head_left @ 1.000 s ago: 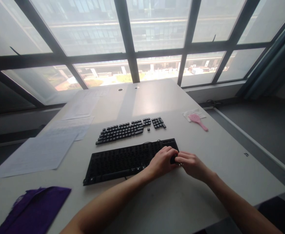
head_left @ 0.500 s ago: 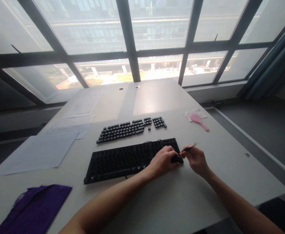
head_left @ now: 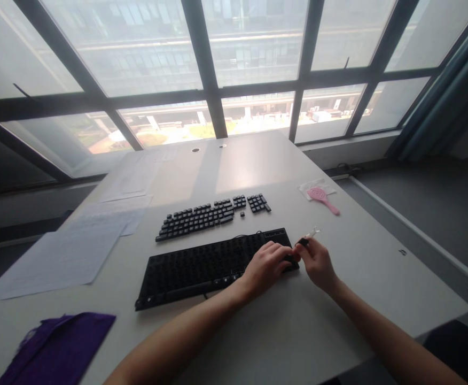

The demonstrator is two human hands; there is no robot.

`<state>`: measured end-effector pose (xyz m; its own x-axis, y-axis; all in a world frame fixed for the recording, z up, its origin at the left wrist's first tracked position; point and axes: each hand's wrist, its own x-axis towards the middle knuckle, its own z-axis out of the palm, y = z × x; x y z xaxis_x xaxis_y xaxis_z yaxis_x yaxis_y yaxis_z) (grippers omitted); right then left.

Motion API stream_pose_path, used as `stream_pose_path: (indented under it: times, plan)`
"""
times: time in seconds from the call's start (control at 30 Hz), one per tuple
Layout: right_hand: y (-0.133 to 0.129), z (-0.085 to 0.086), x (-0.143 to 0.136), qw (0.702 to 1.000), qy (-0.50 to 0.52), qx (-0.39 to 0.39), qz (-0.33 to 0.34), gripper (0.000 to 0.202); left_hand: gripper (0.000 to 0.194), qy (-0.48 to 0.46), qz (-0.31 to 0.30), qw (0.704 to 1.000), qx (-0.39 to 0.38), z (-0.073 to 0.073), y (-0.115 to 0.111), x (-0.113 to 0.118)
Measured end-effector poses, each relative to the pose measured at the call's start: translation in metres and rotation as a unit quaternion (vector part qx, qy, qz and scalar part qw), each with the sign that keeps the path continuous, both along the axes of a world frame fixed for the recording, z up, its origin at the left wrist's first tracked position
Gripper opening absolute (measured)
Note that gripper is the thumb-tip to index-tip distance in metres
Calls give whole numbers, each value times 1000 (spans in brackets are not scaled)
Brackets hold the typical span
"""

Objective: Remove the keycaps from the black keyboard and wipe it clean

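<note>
A black keyboard [head_left: 194, 270], with most of its keycaps off, lies at a slant on the white table. My left hand [head_left: 266, 263] rests over its right end, fingers curled on the number pad side and thumb bent below; the fingertips are partly hidden. Just past the keyboard's right edge, my right hand [head_left: 317, 261] pinches a small tool that looks like a wire keycap puller [head_left: 303, 241], its dark part between the fingers and thin wire ends pointing up and right. The fingertips of both hands meet or nearly meet. Behind the keyboard, loose black keycaps [head_left: 196, 219] are laid out in keyboard order.
A pink hairbrush [head_left: 322, 199] lies on clear plastic at the right. Paper sheets [head_left: 63, 256] cover the left side, and a purple cloth [head_left: 57, 347] lies at the near left. The table [head_left: 254, 166] reaches to large windows.
My right hand has shifted slightly left and turned the tool, showing more of its dark part. The left fingers have drawn closer to it. The view has shifted a little.
</note>
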<state>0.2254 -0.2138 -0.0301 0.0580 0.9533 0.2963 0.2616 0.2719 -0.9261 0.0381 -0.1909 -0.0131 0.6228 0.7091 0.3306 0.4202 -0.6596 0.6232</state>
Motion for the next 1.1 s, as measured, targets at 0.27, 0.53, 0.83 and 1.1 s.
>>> stream_pose_path:
  times: [0.27, 0.53, 0.83, 1.1]
  plan:
    - [5, 7, -2, 994, 103, -22, -24, 29, 11, -33, 84, 995, 40, 24, 25, -6]
    - [10, 1, 6, 994, 102, -19, -21, 30, 5, 175, 219, 958, 51, 13, 130, -12]
    - [11, 1, 11, 993, 109, -29, -20, 32, 7, 178, 231, 953, 83, 5, 139, -8]
    - [11, 3, 13, 994, 105, -36, -9, 29, 12, 177, 238, 952, 77, 3, 144, -8]
